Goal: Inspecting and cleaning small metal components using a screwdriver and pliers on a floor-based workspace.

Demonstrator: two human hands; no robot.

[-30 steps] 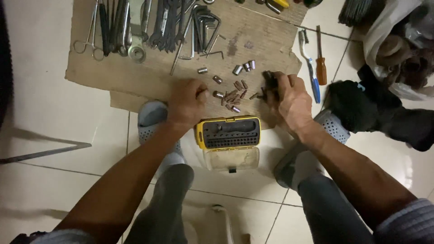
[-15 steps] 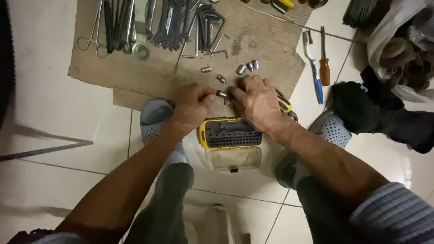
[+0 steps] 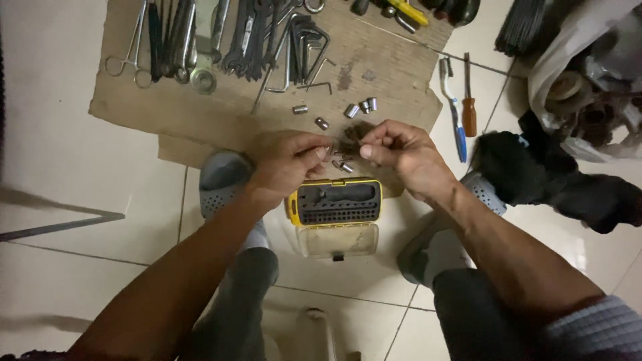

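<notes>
Seen from above, over knees and grey slippers on a tiled floor (image 3: pixel 73 160). Left hand (image 3: pixel 284 167) and right hand (image 3: pixel 401 150) raised close together above the near edge of a cardboard sheet (image 3: pixel 381 73), just beyond a yellow bit case (image 3: pixel 334 200). Left grip pinched together, thumb and forefinger clamped on a small bit (image 3: pixel 332 148); exact shape too small to tell. Right grip likewise pinched, fingertips (image 3: pixel 366 152) closed on something dark and blurred; impossible to tell what. Loose bits (image 3: pixel 342 165) lying on the cardboard directly beneath the hands, between them and the case. Case open, lid folded toward the knees, dark insert with rows of holes facing up, resting on the floor between the slippers.

Farther out on the cardboard: a few short silver sockets (image 3: pixel 359 107) in a loose row, well apart from the hands; beyond those, hex keys (image 3: pixel 309 47), spanners (image 3: pixel 247 33) and forceps (image 3: pixel 130 47) laid side by side. Off the cardboard to the right, a blue toothbrush (image 3: pixel 455 113) and an orange-handled screwdriver (image 3: pixel 469 107) lying parallel on the tiles, next to a dark cloth heap (image 3: pixel 535 167).
</notes>
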